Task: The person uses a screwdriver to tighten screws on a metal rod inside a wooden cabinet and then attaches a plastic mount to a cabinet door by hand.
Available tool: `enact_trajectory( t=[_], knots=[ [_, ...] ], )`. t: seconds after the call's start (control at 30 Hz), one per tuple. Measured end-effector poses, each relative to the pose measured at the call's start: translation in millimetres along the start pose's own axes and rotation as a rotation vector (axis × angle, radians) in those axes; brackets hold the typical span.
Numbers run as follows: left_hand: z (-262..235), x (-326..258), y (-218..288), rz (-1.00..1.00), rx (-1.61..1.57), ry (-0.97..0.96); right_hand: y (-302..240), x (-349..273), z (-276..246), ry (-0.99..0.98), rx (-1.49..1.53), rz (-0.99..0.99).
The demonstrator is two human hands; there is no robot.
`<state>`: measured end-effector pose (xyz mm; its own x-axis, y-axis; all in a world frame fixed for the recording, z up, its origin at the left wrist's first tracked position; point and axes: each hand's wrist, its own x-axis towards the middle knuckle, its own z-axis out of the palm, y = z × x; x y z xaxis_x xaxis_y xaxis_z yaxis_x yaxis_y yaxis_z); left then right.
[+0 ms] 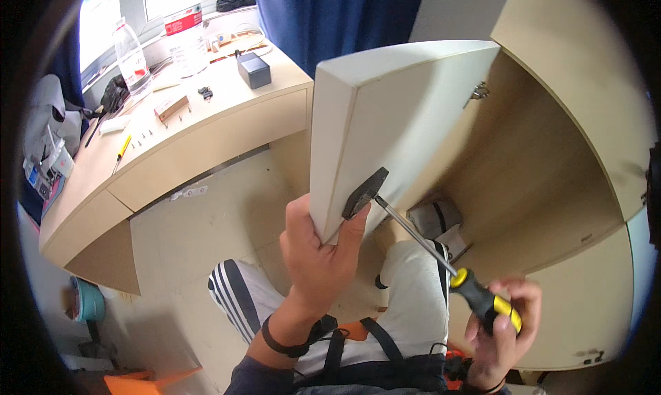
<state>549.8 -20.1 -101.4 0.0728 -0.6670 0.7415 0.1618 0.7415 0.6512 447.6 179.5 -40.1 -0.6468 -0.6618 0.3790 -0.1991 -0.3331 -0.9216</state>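
Note:
My left hand [318,254] grips the lower edge of a cream cabinet door [399,120] that stands open from a light wooden cabinet [551,154]. Its thumb presses a dark metal hinge plate [365,192] against the door's inner face. My right hand [501,329] is closed around the black and yellow handle of a screwdriver [451,270]. The metal shaft slants up to the left, and its tip meets the hinge plate. A second hinge part [476,92] sits higher up inside the cabinet.
A curved wooden desk [206,130] at the left carries two plastic bottles [131,54], a dark box [253,70], loose screws and a small yellow tool [122,147]. My knees and a shoe rest on the pale tiled floor [206,223]. Blue curtains hang behind.

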Motion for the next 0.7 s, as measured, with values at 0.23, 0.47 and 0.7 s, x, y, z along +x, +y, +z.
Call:
enact_trajectory(
  t=[0.23, 0.47, 0.7],
  knots=[
    [9, -17, 22, 0.008, 0.011, -0.039, -18, 14, -38, -0.056, -0.399, -0.251],
    [14, -24, 35, 0.028, 0.072, -0.021, -26, 28, -74, -0.472, -0.851, -0.985],
    [18, -30, 43, 0.047, 0.064, -0.068, -21, 14, -60, -0.046, 0.065, 0.002]
  ],
)
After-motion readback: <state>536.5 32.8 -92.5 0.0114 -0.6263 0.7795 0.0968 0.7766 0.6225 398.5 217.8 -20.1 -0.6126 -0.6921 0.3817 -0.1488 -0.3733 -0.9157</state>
